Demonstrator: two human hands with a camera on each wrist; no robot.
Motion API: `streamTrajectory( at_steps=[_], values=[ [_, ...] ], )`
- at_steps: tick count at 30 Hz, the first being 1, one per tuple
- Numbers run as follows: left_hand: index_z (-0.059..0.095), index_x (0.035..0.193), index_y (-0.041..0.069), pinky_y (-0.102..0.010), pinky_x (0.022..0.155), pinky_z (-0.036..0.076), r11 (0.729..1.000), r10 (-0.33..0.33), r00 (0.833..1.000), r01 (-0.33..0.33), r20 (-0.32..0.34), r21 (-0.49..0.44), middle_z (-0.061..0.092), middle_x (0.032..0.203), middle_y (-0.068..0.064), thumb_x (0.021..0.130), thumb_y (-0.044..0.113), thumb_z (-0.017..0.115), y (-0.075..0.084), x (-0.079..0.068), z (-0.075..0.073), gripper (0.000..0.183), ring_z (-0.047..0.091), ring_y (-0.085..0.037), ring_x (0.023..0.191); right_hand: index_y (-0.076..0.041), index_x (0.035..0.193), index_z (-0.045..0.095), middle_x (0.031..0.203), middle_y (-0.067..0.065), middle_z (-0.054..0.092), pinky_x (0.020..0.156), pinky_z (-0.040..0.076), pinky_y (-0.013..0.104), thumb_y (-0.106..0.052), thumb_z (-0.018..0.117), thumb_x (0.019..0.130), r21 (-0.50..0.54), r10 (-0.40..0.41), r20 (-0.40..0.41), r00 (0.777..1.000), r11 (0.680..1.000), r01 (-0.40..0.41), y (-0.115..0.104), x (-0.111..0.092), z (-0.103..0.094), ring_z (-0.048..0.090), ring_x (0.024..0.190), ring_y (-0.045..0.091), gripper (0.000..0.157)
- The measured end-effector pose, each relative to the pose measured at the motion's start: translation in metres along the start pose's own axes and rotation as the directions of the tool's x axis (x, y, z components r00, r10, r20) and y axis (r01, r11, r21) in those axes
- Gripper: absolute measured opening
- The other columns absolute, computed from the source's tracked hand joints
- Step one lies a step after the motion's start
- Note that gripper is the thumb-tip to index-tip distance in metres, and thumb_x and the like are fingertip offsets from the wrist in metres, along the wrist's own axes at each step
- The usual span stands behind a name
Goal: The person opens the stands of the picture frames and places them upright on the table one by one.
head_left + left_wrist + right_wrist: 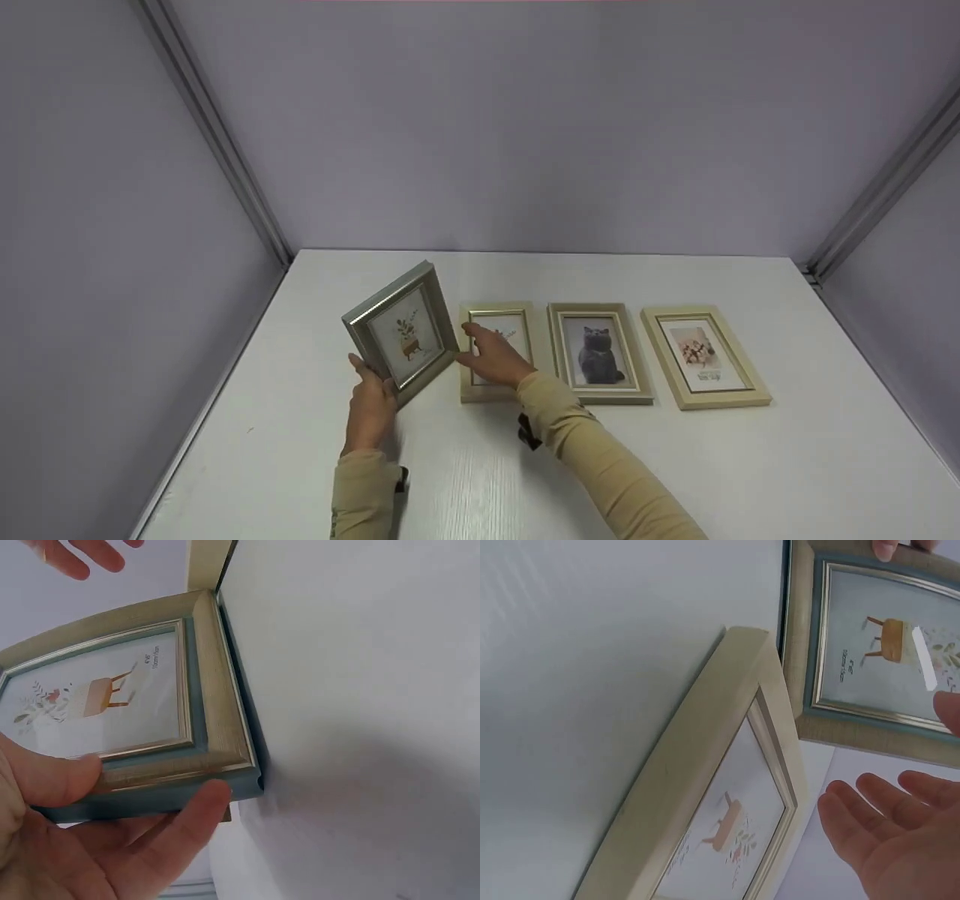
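My left hand [370,412] holds a picture frame [407,337], bronze-gold with blue-green sides and a potted-plant print. The thumb lies on its front border and the fingers are behind and along the edge in the left wrist view. The frame is tilted up, one lower corner close to the table. My right hand [499,360] is beside the frame's right corner, over a cream picture frame [487,394] lying on the table. In the right wrist view its fingers [877,817] are loosely extended and hold nothing.
To the right lie a picture frame with a grey cat photo [600,360] and a cream frame with a pink flower print [705,356]. All rest on a white table [465,480], enclosed by pale walls [525,135] at the back and sides.
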State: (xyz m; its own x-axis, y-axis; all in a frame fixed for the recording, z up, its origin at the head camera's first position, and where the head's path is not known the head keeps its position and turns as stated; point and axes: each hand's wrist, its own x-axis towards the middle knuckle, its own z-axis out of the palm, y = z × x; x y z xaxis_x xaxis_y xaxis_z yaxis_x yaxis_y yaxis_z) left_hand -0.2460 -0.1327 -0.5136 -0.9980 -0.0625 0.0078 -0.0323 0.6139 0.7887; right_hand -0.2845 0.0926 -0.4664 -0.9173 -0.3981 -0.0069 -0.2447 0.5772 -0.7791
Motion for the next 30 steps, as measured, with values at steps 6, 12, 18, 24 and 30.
streamTrajectory(
  at_steps=[6, 12, 18, 24, 30],
  values=[
    [-0.012, 0.153, -0.013, -0.062, 0.108, 0.036, 0.998, 0.015, 0.999, -0.012, 0.047, -0.066, 0.037, 0.144, -0.044, 0.107, 0.003, 0.037, -0.004, 0.004, -0.004, 0.069, 0.044, -0.052, 0.132, 0.01, 0.152, 0.032, 0.153, 0.029, 0.039, 0.111, 0.038, 0.052, -0.019, 0.055, 0.103, 0.034, -0.01, 0.016, 1.0, 0.999, 0.01, -0.001, 0.001, 0.004, 0.045, 0.135, 0.046, 0.062],
    [-0.001, 0.155, -0.01, -0.056, 0.105, 0.042, 0.997, 0.031, 0.995, -0.025, 0.091, -0.074, 0.036, 0.149, -0.039, 0.107, 0.009, 0.041, -0.013, 0.008, -0.013, 0.067, 0.048, -0.048, 0.131, 0.01, 0.152, 0.031, 0.153, 0.029, 0.038, 0.11, 0.039, 0.053, -0.022, 0.054, 0.104, 0.043, -0.002, 0.019, 1.0, 0.999, 0.001, -0.001, 0.0, 0.005, 0.045, 0.134, 0.047, 0.063],
    [0.005, 0.155, -0.01, -0.046, 0.078, 0.058, 0.998, -0.015, 0.993, 0.022, 0.116, -0.06, 0.052, 0.134, -0.039, 0.105, 0.011, 0.046, -0.021, 0.01, -0.021, 0.068, 0.068, -0.039, 0.099, 0.007, 0.154, 0.031, 0.155, 0.026, 0.037, 0.111, 0.037, 0.053, -0.023, 0.056, 0.103, 0.047, 0.025, 0.045, 0.999, 0.999, -0.027, -0.003, -0.002, 0.008, 0.042, 0.137, 0.045, 0.064],
    [-0.004, 0.155, -0.011, -0.047, 0.082, 0.055, 0.994, -0.064, 0.99, 0.075, 0.126, -0.081, 0.045, 0.141, -0.04, 0.105, 0.012, 0.042, -0.019, 0.015, -0.02, 0.072, 0.064, -0.035, 0.1, 0.004, 0.156, 0.029, 0.157, 0.023, 0.036, 0.115, 0.033, 0.05, -0.023, 0.056, 0.102, 0.043, 0.039, 0.056, 0.998, 0.998, -0.042, -0.005, 0.0, 0.009, 0.038, 0.142, 0.041, 0.066],
    [-0.003, 0.153, -0.016, -0.059, 0.103, 0.041, 0.999, -0.019, 0.997, 0.021, 0.074, -0.028, 0.036, 0.146, -0.043, 0.107, 0.009, 0.037, -0.021, 0.023, -0.017, 0.065, 0.05, -0.049, 0.127, 0.001, 0.159, 0.024, 0.161, 0.02, 0.031, 0.118, 0.028, 0.049, -0.023, 0.056, 0.102, 0.014, 0.009, 0.069, 0.998, 1.0, -0.01, -0.004, 0.002, 0.011, 0.032, 0.146, 0.038, 0.069]
  ],
)
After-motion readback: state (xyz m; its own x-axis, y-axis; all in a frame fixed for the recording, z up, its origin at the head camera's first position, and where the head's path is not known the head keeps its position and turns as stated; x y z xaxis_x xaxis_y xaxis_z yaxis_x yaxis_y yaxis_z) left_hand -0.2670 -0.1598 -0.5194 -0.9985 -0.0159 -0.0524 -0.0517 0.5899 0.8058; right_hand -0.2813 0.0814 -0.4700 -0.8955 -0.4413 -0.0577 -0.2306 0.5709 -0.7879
